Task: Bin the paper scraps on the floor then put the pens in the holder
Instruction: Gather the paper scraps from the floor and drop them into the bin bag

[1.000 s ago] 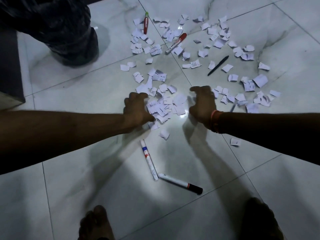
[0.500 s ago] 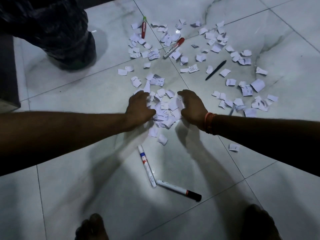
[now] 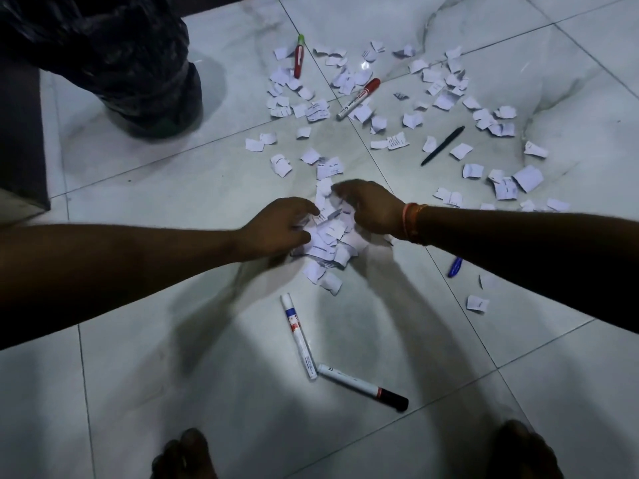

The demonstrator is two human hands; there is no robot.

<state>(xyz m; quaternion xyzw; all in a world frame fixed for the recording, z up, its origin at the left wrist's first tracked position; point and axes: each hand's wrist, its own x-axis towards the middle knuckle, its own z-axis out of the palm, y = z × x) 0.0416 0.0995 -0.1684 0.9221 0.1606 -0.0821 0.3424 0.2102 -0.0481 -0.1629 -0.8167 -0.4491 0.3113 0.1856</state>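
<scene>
A heap of white paper scraps [image 3: 332, 233] lies on the tiled floor, pressed between my left hand [image 3: 276, 226] and my right hand [image 3: 371, 209], both cupped around it. Many more scraps [image 3: 446, 91] are scattered farther out. Pens lie about: a white marker with a blue band [image 3: 298, 335], a white marker with a black cap [image 3: 361, 387], a red-capped marker [image 3: 358, 98], a red pen with a green tip [image 3: 298, 57], a black pen [image 3: 442, 145] and a blue pen [image 3: 455, 267] partly hidden by my right arm.
A bin lined with a black plastic bag [image 3: 121, 63] stands at the upper left. A dark piece of furniture [image 3: 20, 133] runs along the left edge. My bare feet [image 3: 183, 454] show at the bottom.
My hands have swept inward from either side and closed on the scraps, bunching them into a tight heap. A blue pen has come into sight under my right arm.
</scene>
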